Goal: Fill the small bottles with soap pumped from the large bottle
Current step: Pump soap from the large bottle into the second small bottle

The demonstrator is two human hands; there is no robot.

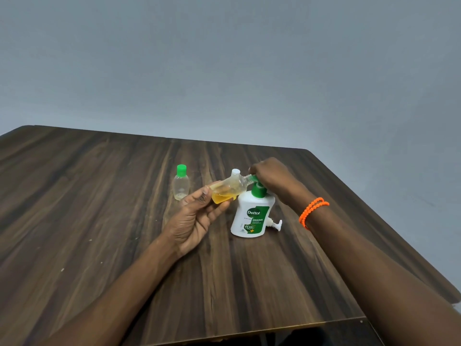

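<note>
On a dark wooden tabletop, a capped, nearly empty small bottle stands at the left. To its right, the left hand pinches a tilted small bottle of amber soap. Its neck meets the large Dettol bottle's green pump, where the right hand rests, fingers curled over the pump.

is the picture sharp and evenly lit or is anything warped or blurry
Head view: soft, even light, no harsh glare; wide-angle lens bows the table edges; the large bottle label reads clearly; the right hand looks slightly soft.
</note>
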